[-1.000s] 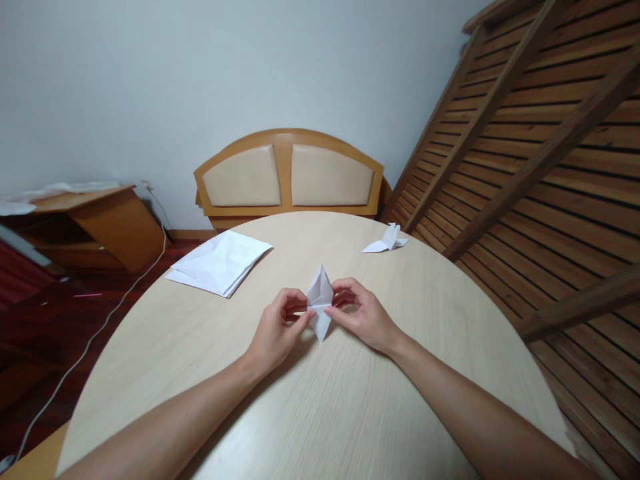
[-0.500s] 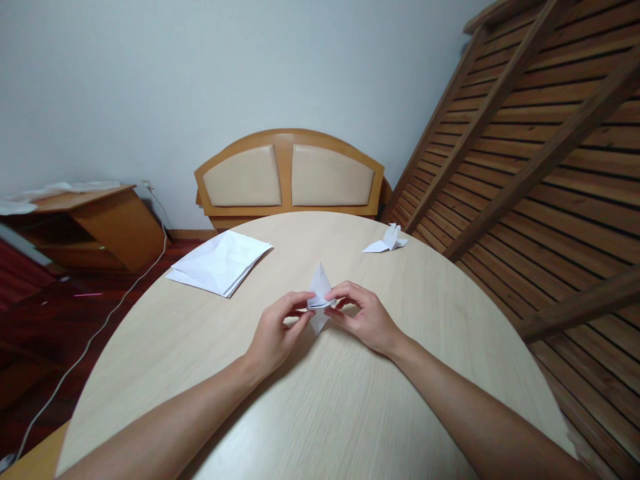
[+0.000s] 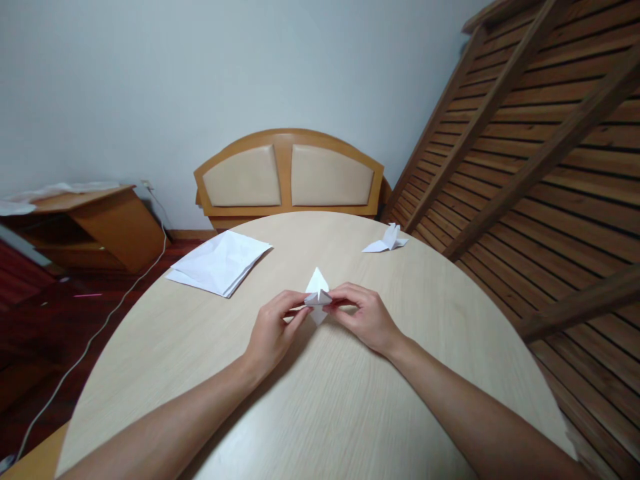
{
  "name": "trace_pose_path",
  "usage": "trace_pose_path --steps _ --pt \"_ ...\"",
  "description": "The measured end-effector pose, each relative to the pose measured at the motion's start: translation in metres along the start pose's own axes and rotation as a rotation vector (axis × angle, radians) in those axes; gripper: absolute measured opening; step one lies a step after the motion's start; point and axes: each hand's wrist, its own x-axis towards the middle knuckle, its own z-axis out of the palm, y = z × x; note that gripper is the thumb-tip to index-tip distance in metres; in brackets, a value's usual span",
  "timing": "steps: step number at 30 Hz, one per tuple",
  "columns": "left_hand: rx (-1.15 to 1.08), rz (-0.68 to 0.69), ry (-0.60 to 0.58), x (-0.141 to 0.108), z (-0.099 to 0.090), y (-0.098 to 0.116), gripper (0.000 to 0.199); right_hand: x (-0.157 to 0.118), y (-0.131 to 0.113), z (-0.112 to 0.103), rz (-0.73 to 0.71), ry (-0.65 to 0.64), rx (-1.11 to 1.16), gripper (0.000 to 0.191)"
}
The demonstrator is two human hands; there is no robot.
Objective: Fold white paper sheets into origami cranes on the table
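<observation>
A small folded white paper (image 3: pixel 317 300) is held between my two hands over the middle of the round table (image 3: pixel 320 413). One point of it rises at the back and another hangs toward me. My left hand (image 3: pixel 277 327) pinches its left side between thumb and fingers. On the right side, my right hand (image 3: pixel 365 317) pinches it the same way. A stack of white paper sheets (image 3: pixel 220 260) lies at the table's back left. Toward the back right stands a folded paper bird (image 3: pixel 389 240) with its wings spread.
Behind the table is a wooden headboard (image 3: pixel 284 177) with two cream panels. A slatted wooden frame (image 3: pixel 540 153) leans along the right side. At the left are a wooden cabinet (image 3: pixel 115 227) and a white cable (image 3: pixel 107 317) on the dark red floor.
The paper's top has tipped and spread, with a centre ridge and raised side flaps now showing. Both hands have stayed nearly in place, still pinching it.
</observation>
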Motion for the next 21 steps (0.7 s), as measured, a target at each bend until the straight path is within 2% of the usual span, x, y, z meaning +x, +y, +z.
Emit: trace_pose_path --steps 8,21 --pt "0.031 0.000 0.028 -0.0007 -0.0011 0.0001 0.017 0.0014 -0.0045 -0.0019 -0.019 -0.018 -0.077 0.015" --pt "0.012 -0.051 -0.009 0.0013 0.0002 0.0056 0.013 0.0023 -0.0055 -0.0008 -0.054 -0.060 -0.160 0.003"
